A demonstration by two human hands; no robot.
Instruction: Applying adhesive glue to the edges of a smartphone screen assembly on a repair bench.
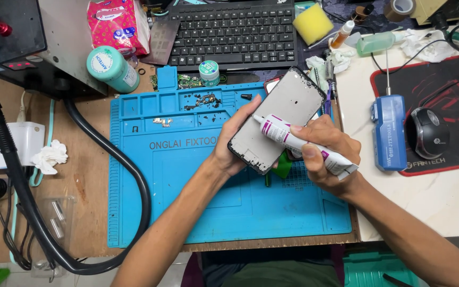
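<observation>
So at the far left a black hot-air station with a thick black hose [134, 180] is parked on the wooden desk [88, 180], and a crumpled white tissue [50, 155] is left beside a white box. A teal round-lidded bottle [111, 68] is lying just above the big blue silicone repair mat [187, 202], where tiny screws and bits [203, 100] are scattered in the top trays, so the teardown looks already done.

Mid-mat, the grey rectangular phone frame [280, 119] is tilted up off the mat and cupped from below by the left hand [235, 146], fingers wrapped round its left edge. The white-and-purple glue tube [298, 142] is pinched in the right hand [328, 154], thumb and fingers pressed on its body, with the thin nozzle touching the frame's left rim. No bead of glue can be made out along the edges, so gluing seems barely started; most of the rim looks left to do.

Further right, a blue boxy tool [388, 133] and a black computer mouse [426, 132] are sitting on the black-and-red mouse pad [452, 95]
</observation>
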